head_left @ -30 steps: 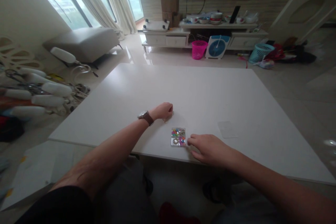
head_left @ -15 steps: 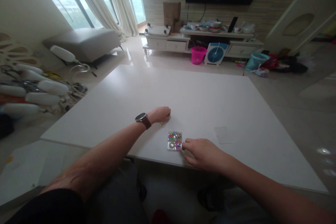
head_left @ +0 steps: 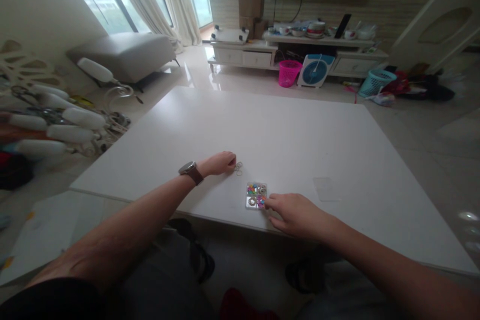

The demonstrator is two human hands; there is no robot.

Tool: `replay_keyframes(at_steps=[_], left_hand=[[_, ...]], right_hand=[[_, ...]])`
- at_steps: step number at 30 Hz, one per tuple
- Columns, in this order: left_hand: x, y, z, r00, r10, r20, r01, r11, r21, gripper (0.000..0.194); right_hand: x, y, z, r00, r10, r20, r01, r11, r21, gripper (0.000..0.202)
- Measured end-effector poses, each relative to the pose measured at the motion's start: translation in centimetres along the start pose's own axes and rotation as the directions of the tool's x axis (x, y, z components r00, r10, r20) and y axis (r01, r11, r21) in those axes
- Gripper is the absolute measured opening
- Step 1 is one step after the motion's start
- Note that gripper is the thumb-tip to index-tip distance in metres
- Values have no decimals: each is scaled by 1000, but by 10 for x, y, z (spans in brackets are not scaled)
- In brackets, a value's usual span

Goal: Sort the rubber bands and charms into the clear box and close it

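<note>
A clear divided box lies near the front edge of the white table. Colourful small pieces fill two of its compartments, and metal rings lie in the others. My right hand is at the box's right side, fingers apart, fingertips by the lower right compartment. Beyond the box to the left, my left hand rests on the table with its fingers curled; what they hold, if anything, is hidden. Several loose rings lie just right of it. A clear flat lid lies right of the box.
Past the table stand a pink basket, a blue and white fan and a teal basket before a low cabinet. At the left is a lamp with white shades.
My left hand has shifted left, away from the loose rings, which now show more fully. My right hand stays beside the box. The camera's view has shifted slightly.
</note>
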State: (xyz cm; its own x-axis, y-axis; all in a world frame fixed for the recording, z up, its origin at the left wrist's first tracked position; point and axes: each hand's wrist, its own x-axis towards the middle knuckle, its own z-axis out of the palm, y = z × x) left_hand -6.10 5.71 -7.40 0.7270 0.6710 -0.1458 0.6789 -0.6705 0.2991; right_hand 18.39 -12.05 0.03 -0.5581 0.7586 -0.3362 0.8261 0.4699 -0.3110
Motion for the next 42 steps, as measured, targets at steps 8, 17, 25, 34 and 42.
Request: replay_keyframes(at_steps=[8, 17, 25, 34, 42], left_hand=[[3, 1, 6, 1000, -15, -17, 15, 1000, 13, 13], [3, 9, 0, 999, -12, 32, 11, 999, 50, 14], [1, 20, 0, 997, 44, 60, -46, 998, 31, 10], [5, 22, 6, 994, 71, 80, -74, 997, 31, 10], [6, 13, -10, 999, 31, -28, -30, 998, 47, 12]], right_hand=[[3, 2, 3, 1000, -16, -9, 16, 1000, 2, 25], [-2, 3, 2, 1000, 1, -13, -1, 1000, -16, 22], [-4, 1, 0, 1000, 21, 21, -21, 999, -30, 23], [-1, 2, -1, 999, 16, 40, -16, 1000, -2, 23], [-2, 1, -2, 1000, 10, 18, -10, 1000, -23, 23]])
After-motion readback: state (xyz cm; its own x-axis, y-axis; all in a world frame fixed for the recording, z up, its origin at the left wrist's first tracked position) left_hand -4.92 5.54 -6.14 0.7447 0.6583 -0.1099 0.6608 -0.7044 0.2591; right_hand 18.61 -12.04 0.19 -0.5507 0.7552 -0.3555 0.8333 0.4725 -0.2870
